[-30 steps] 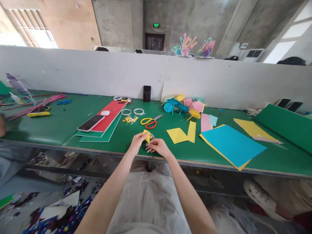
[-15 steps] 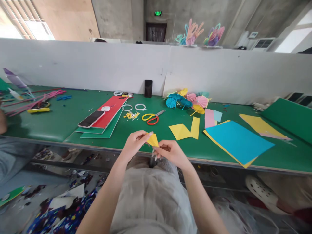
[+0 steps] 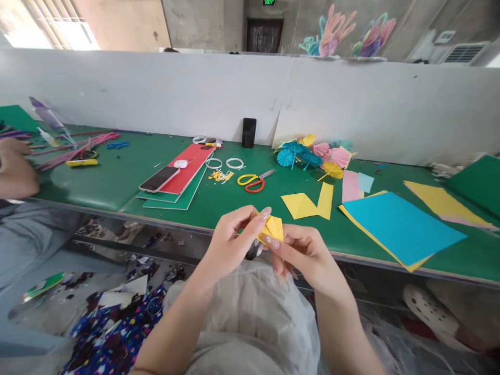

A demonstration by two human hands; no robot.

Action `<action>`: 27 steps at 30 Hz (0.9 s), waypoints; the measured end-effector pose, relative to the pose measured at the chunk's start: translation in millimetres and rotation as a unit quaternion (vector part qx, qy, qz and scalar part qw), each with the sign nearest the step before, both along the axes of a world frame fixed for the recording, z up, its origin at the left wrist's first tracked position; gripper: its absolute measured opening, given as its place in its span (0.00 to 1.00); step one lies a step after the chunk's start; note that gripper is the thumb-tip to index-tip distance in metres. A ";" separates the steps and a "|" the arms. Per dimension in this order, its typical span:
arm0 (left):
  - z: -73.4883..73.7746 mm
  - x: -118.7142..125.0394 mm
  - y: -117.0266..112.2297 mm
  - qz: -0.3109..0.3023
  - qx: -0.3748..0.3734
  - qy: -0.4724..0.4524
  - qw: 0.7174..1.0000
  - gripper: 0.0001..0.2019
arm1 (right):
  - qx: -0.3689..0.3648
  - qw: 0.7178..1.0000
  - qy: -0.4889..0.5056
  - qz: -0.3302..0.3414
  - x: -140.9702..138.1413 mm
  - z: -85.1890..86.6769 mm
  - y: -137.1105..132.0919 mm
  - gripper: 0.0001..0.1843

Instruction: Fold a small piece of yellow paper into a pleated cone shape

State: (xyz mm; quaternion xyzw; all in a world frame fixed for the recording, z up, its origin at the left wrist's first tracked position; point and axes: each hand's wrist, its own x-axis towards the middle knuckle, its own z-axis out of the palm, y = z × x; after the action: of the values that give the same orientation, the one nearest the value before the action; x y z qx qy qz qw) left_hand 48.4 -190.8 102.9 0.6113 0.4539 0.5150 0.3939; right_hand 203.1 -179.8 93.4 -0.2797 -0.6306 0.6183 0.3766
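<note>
Between my two hands is a small folded piece of yellow paper [image 3: 275, 227], held above my lap at the table's front edge. My left hand [image 3: 238, 239] pinches its left side, thumb on top. My right hand [image 3: 302, 252] grips the lower right, with the thumb pressed on the paper and the other fingers curled beneath. Creases show on the paper's face. Beyond it on the table lie scissors [image 3: 255, 182] with one yellow and one red handle. A creased yellow square [image 3: 299, 205] and a yellow strip [image 3: 325, 200] lie to the right.
Blue paper [image 3: 402, 226] over yellow sheets overhangs the table edge at right. Small paper umbrellas [image 3: 312, 155] cluster near the white partition [image 3: 156, 94]. A phone [image 3: 160, 179] rests on red and green boards [image 3: 187, 177]. At far left is another person's arm [image 3: 15, 169].
Both hands have come up and closer to the camera with the yellow paper, which now shows more folds. The view has shifted. Another person's arm has come further into view at left.
</note>
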 end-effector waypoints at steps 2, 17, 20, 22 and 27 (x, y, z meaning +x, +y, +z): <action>-0.2 -0.1 -1.3 -0.009 -0.012 -0.017 1.000 0.20 | -0.011 1.000 0.014 0.015 1.0 -2.0 0.1 0.15; -0.3 -1.8 -2.0 -0.095 -0.055 -0.026 0.994 0.20 | 0.003 0.999 -0.048 0.024 -2.7 2.8 -5.5 0.18; -0.4 -3.5 -2.1 -0.101 -0.081 -0.025 0.991 0.19 | 0.008 0.997 -0.065 0.032 -1.4 1.6 -5.3 0.18; 0.4 -4.0 -3.6 -0.099 -0.088 -0.028 0.991 0.19 | 0.012 0.997 -0.073 0.022 -0.3 1.2 -6.1 0.16; 3.0 -2.4 -7.2 -0.095 -0.097 -0.017 0.991 0.18 | 0.034 0.997 -0.065 -0.024 4.2 3.2 -9.6 0.06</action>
State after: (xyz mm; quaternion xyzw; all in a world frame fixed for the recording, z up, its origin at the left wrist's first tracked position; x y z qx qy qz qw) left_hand 46.0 -198.1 105.9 0.6019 0.4349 0.4387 0.5061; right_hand 207.3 -189.3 96.6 -0.3212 -0.6674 0.5683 0.3585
